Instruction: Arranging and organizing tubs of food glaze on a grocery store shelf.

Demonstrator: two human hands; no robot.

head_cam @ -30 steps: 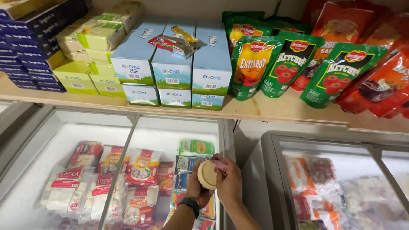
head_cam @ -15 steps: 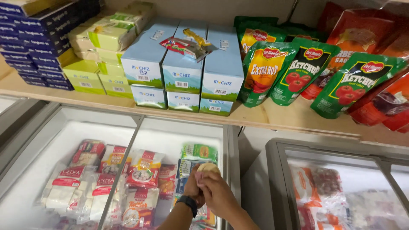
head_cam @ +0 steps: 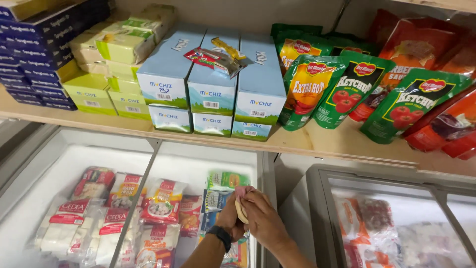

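My left hand (head_cam: 229,217), with a black band at the wrist, and my right hand (head_cam: 265,221) are pressed together over the right end of a chest freezer (head_cam: 208,158). Between them they clasp a small round beige object (head_cam: 241,210) with a pink bit at its top. Most of that object is hidden by my fingers. Below my hands, inside the freezer, lie several frozen food packs (head_cam: 161,201) in red, white and green wrappers.
A wooden shelf (head_cam: 317,144) runs above the freezers. It carries light blue boxes (head_cam: 210,94), yellow-green packs (head_cam: 124,47), dark blue boxes (head_cam: 34,34) and green and red sauce pouches (head_cam: 347,87). A second glass-lidded freezer (head_cam: 391,218) stands to the right.
The round object was held up in plain view; now both hands have closed around it and cover most of it. The view has shifted slightly.
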